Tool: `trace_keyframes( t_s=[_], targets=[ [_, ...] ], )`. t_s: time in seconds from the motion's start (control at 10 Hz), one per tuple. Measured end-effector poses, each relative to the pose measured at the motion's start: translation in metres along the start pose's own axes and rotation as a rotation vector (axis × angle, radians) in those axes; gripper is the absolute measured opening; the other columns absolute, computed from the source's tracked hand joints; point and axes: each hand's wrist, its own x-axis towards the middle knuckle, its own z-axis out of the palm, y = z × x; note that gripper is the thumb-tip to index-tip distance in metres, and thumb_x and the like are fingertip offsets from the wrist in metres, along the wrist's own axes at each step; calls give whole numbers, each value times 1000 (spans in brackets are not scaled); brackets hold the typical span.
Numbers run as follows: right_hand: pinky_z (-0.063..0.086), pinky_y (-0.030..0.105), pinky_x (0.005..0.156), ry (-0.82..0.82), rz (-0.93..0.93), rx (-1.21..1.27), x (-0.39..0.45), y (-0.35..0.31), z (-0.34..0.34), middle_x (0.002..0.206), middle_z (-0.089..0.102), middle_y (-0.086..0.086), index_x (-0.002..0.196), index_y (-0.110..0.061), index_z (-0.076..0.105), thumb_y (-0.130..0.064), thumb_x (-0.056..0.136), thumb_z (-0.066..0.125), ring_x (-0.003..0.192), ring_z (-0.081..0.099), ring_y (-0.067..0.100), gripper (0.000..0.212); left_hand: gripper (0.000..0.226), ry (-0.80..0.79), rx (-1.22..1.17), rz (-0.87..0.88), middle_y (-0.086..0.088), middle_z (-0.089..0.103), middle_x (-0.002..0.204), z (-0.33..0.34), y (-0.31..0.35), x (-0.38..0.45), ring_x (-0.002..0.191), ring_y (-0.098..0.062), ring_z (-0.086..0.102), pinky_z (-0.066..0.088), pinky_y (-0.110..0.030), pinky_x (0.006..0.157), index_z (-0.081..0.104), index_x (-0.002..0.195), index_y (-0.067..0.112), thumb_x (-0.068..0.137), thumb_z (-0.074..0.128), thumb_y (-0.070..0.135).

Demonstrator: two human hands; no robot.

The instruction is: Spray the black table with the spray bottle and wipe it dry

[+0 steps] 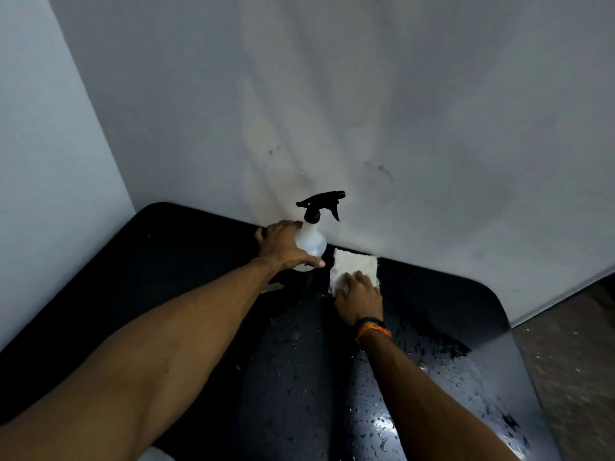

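Note:
The black table (186, 261) fills the lower part of the view and carries water droplets on its right half. A white spray bottle (311, 242) with a black trigger head stands upright at the table's far edge by the wall. My left hand (286, 246) grips the bottle's body from the left. Just to the right lies a white folded cloth (356, 264) flat on the table. My right hand (361, 296) rests on the cloth's near edge with fingers laid over it.
A grey-white wall (366, 111) rises directly behind the table, and another wall (50, 161) closes the left side. Bare floor (572, 354) shows beyond the table's rounded right corner. A small white scrap (274, 287) lies beside my left forearm.

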Motion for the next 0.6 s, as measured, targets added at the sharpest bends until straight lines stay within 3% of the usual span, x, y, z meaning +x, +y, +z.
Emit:
trace_keyframes(
  t_s=[0.1, 0.4, 0.5, 0.6],
  targets=[
    [37, 44, 108, -24, 2, -12, 2, 0, -2, 138, 49, 10, 131, -13, 55, -28, 95, 48, 129, 45, 30, 39, 100, 35, -6, -22, -8, 54, 125, 7, 4, 0, 121, -34, 49, 36, -46, 105, 54, 131, 28, 46, 87, 68],
    [36, 46, 108, -30, 11, -18, -2, -1, 0, 142, 45, 11, 134, -12, 51, -27, 95, 46, 132, 42, 30, 42, 89, -84, 38, -1, -5, 54, 126, -2, 0, 5, 118, -32, 52, 32, -39, 92, 50, 132, 30, 53, 88, 49],
    [30, 46, 114, 0, 29, 8, -8, -3, -2, 156, 34, 14, 143, -13, 44, -28, 96, 48, 142, 33, 30, 49, 91, -70, 59, 3, -4, 56, 130, -8, 2, 1, 120, -31, 53, 32, -40, 95, 50, 134, 29, 55, 87, 52],
    [32, 40, 115, 65, 26, 96, -17, -3, 0, 156, 36, 16, 142, -12, 48, -26, 93, 54, 143, 35, 30, 51, 110, -29, 7, -8, -3, 48, 146, -9, -2, -13, 133, -29, 45, 30, -41, 107, 37, 149, 27, 55, 89, 48]
  ],
)
